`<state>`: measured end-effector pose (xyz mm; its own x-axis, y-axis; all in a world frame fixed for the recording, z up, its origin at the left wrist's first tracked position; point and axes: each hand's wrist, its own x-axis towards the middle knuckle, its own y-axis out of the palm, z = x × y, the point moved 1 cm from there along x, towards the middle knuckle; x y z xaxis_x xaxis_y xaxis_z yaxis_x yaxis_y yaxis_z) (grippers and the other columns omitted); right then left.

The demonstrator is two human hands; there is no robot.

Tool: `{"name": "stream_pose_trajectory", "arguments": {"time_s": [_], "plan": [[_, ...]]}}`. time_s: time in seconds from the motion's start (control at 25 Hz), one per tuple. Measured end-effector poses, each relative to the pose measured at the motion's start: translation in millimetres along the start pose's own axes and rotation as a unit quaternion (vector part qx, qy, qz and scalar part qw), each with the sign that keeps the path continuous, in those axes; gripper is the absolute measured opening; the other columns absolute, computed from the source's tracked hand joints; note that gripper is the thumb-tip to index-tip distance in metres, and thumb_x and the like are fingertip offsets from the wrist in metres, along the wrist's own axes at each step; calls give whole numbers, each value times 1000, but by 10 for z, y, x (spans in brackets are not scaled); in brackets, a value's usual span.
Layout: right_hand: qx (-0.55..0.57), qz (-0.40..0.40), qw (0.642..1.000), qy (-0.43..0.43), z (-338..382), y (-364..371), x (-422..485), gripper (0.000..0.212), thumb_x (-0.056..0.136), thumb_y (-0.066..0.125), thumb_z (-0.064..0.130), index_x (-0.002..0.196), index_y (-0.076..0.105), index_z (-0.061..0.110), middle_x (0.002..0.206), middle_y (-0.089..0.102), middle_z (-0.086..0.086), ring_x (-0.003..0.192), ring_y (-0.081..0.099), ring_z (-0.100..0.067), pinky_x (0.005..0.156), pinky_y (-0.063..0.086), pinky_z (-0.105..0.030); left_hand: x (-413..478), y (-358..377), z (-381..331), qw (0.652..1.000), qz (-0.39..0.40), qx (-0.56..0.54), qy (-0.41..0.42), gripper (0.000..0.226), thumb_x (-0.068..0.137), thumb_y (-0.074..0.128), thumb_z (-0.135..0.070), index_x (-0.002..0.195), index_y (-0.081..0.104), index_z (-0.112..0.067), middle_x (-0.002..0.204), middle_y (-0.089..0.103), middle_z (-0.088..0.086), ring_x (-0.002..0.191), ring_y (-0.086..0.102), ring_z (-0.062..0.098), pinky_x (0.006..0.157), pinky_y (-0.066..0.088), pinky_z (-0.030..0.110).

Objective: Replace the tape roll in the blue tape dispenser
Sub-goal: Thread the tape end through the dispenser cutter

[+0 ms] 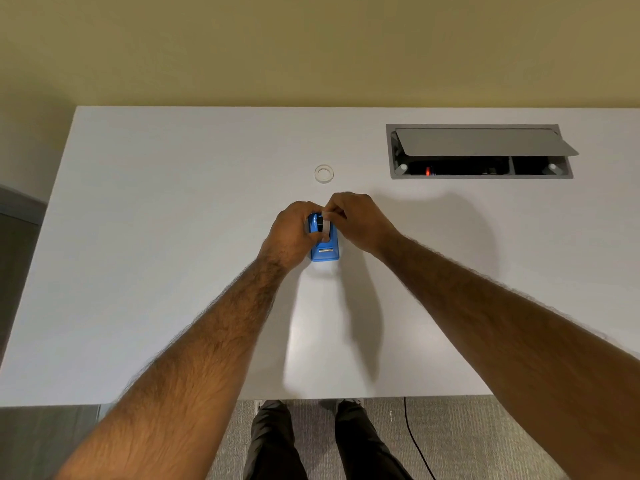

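I note the blue tape dispenser on the desk, left hand clasping its side, right hand pinching a tape roll above it; light, slippery, best held by edges.

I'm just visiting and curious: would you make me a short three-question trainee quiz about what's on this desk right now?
1. True or false: both hands touch the blue plastic tape dispenser.
2. Where does the small white ring lie? A) inside the dispenser B) on the white desk beyond the hands C) on the floor
3. What state is the grey flap of the recessed cable box in?

Key: 1 true: left hand and right hand meet on it. 2 B. 3 Propped open.
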<state>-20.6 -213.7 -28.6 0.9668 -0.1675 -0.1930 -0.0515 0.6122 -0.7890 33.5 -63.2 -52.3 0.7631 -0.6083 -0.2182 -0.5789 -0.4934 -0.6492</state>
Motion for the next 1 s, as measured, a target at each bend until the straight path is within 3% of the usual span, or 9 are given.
{"name": "stream_pose_trajectory", "arguments": {"time_s": [0.2,0.44,0.64,0.84,1.0], "plan": [[11,-2,1000,14,-15,36,44,17,95,46,18,83,56,11,82,61,-4,73,54,-15,68,40,-22,3,2,3,1000,0,1,-5,44,75,81,-22,115,63,-16,111,64,2,99,58,19,89,46,31],[-27,1,1000,-4,20,29,72,15,97,44,19,82,47,15,81,55,-3,73,51,-15,72,47,-28,7,-4,-1,1000,2,10,-8,46,76,81,-23,117,63,-14,113,64,4,99,58,19,91,46,32],[-32,3,999,-4,38,-14,68,20,96,40,18,85,55,11,82,61,-6,73,54,-17,73,50,-32,12,2,-3,1000,6,11,-14,46,76,81,-24,118,62,-15,113,64,3,99,58,20,87,42,26],[-31,38,999,-18,56,-70,27,19,91,53,23,86,61,6,82,63,-8,74,57,-19,67,43,-26,3,4,8,1000,4,11,-7,44,77,80,-24,117,63,-16,113,64,2,100,58,19,90,47,32],[-35,30,999,-7,97,-65,61,16,91,54,21,80,57,11,79,60,-5,72,54,-17,67,38,-25,10,-4,-3,1000,7,14,-6,44,76,80,-23,116,63,-16,112,64,2,99,57,18,85,41,26]]}}
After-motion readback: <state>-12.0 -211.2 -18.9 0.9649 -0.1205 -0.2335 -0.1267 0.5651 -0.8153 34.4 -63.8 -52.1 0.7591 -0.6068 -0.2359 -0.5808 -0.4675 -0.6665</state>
